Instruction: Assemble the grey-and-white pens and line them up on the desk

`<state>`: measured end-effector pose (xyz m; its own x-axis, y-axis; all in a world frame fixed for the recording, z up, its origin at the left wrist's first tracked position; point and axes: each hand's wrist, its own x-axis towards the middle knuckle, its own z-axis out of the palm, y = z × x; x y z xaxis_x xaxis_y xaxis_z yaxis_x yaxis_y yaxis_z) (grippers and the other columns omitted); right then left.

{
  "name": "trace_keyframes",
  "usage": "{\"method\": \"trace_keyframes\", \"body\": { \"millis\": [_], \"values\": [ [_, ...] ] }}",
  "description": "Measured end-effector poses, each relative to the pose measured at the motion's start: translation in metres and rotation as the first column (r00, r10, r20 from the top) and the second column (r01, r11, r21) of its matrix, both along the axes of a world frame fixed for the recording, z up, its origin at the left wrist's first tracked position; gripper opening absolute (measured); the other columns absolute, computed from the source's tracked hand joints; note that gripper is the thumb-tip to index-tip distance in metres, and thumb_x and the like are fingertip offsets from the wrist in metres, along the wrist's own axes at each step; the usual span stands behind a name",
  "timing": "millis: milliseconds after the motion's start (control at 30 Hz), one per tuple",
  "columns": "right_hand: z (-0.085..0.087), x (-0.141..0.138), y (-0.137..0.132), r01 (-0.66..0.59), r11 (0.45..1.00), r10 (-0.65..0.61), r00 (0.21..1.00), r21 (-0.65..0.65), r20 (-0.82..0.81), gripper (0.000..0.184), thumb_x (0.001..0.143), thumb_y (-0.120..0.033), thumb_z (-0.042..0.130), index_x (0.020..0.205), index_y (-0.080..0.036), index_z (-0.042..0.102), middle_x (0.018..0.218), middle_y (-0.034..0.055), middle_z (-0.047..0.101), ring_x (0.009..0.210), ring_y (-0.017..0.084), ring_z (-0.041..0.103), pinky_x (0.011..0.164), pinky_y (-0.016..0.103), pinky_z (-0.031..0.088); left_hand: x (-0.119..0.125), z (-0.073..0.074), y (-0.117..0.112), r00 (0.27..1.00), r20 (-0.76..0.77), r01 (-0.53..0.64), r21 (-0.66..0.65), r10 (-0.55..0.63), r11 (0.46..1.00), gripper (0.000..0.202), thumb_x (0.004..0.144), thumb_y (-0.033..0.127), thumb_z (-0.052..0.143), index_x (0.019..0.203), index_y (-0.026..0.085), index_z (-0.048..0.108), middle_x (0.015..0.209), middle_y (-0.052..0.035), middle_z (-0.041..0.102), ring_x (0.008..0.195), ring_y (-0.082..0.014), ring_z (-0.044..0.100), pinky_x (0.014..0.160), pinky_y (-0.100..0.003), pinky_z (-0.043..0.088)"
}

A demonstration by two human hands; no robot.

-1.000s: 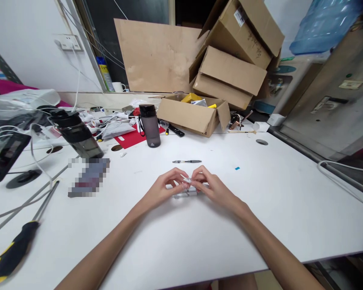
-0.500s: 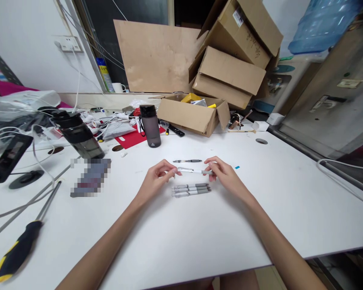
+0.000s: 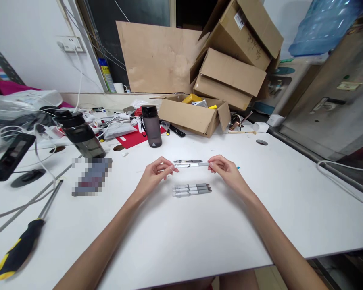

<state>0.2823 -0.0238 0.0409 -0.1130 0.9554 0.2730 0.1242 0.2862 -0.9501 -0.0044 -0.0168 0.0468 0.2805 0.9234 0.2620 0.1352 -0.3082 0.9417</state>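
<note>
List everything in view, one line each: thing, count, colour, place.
held pen: one, white and grey, above the table between both hands
loose pens: three, grey and white, side by side on the table
dark pen: one, black, on the table beyond the held pen
small bottle: one, smoky grey, behind the pens
large bottle: one, dark, far left
screwdriver: one, black and yellow handle, near left
open box: one, brown cardboard, back of table
table: one, white
left hand: one, grip on the held pen's left end
right hand: one, grip on its right end
</note>
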Motion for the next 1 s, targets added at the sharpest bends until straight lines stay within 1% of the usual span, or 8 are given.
{"method": "trace_keyframes", "body": {
  "millis": [100, 233, 300, 400, 467, 600, 833, 1000],
  "values": [
    [-0.002, 0.003, 0.0, -0.015, 1.0, 0.017, 0.996, -0.027, 0.083, 0.023, 0.091, -0.044, 0.067, 0.1, -0.023, 0.07, 0.089, 0.0037, 0.069, 0.087, 0.021, 0.063, 0.08, 0.034, 0.047, -0.006, 0.0, 0.002, 0.992, -0.111, 0.054, -0.015, -0.055, 0.998, 0.025, 0.096, 0.044, 0.063, 0.103, 0.02, 0.065, 0.094, -0.0072, 0.078, 0.08, -0.0186, 0.064, 0.067, -0.028, 0.044],
    [-0.007, 0.007, 0.001, -0.08, 0.993, 0.099, 0.964, -0.083, 0.247, 0.021, 0.095, -0.042, 0.061, 0.101, -0.024, 0.071, 0.089, 0.0037, 0.071, 0.084, 0.021, 0.064, 0.077, 0.035, 0.045, -0.013, -0.007, 0.007, 0.942, -0.317, 0.109, -0.038, -0.115, 0.993, 0.028, 0.097, 0.045, 0.058, 0.106, 0.022, 0.072, 0.098, -0.0056, 0.078, 0.082, -0.0199, 0.065, 0.068, -0.029, 0.043],
    [-0.012, 0.007, 0.001, -0.104, 0.99, 0.13, 0.947, -0.1, 0.295, 0.019, 0.096, -0.039, 0.059, 0.1, -0.024, 0.07, 0.088, 0.0033, 0.071, 0.082, 0.021, 0.064, 0.077, 0.036, 0.044, -0.015, -0.013, 0.01, 0.925, -0.364, 0.118, -0.01, -0.113, 0.993, 0.029, 0.097, 0.045, 0.058, 0.104, 0.022, 0.074, 0.099, -0.0048, 0.078, 0.086, -0.0211, 0.065, 0.07, -0.029, 0.043],
    [-0.02, 0.005, 0.002, -0.117, 0.988, 0.143, 0.936, -0.098, 0.321, 0.018, 0.096, -0.036, 0.059, 0.098, -0.022, 0.07, 0.09, 0.004, 0.071, 0.083, 0.021, 0.064, 0.078, 0.036, 0.046, -0.017, -0.021, 0.014, 0.903, -0.419, 0.121, 0.036, -0.095, 0.992, 0.029, 0.096, 0.047, 0.059, 0.101, 0.023, 0.076, 0.099, -0.0033, 0.076, 0.08, -0.0191, 0.061, 0.067, -0.028, 0.04],
    [-0.025, 0.004, 0.003, -0.114, 0.989, 0.139, 0.928, -0.092, 0.345, 0.017, 0.095, -0.035, 0.059, 0.097, -0.022, 0.07, 0.092, 0.0045, 0.071, 0.084, 0.021, 0.064, 0.078, 0.036, 0.047, -0.018, -0.026, 0.016, 0.886, -0.452, 0.139, 0.057, -0.099, 0.989, 0.028, 0.096, 0.046, 0.059, 0.101, 0.024, 0.076, 0.102, -0.003, 0.076, 0.078, -0.0183, 0.058, 0.068, -0.027, 0.039],
    [-0.031, 0.004, 0.006, -0.098, 0.989, 0.135, 0.908, -0.112, 0.397, 0.017, 0.093, -0.033, 0.06, 0.096, -0.02, 0.071, 0.094, 0.0045, 0.071, 0.083, 0.02, 0.064, 0.076, 0.033, 0.048, -0.02, -0.029, 0.017, 0.858, -0.496, 0.185, 0.058, -0.132, 0.981, 0.027, 0.097, 0.044, 0.059, 0.103, 0.024, 0.076, 0.101, -0.0034, 0.075, 0.084, -0.0194, 0.059, 0.071, -0.028, 0.041],
    [-0.039, 0.007, 0.01, -0.127, 0.976, 0.187, 0.902, -0.175, 0.389, 0.016, 0.089, -0.029, 0.062, 0.096, -0.02, 0.072, 0.098, 0.0054, 0.073, 0.088, 0.019, 0.066, 0.078, 0.032, 0.05, -0.023, -0.031, 0.02, 0.824, -0.538, 0.242, 0.05, -0.178, 0.969, 0.025, 0.098, 0.043, 0.059, 0.101, 0.024, 0.076, 0.098, -0.0028, 0.073, 0.084, -0.0185, 0.059, 0.071, -0.028, 0.041],
    [-0.033, 0.01, 0.01, -0.111, 0.97, 0.192, 0.898, -0.218, 0.395, 0.018, 0.091, -0.032, 0.061, 0.095, -0.019, 0.073, 0.102, 0.0062, 0.073, 0.091, 0.02, 0.066, 0.082, 0.033, 0.05, -0.024, -0.031, 0.021, 0.816, -0.543, 0.261, 0.04, -0.198, 0.965, 0.026, 0.099, 0.042, 0.057, 0.103, 0.026, 0.076, 0.1, -0.0032, 0.073, 0.083, -0.0185, 0.06, 0.073, -0.03, 0.043]
  ]
}}
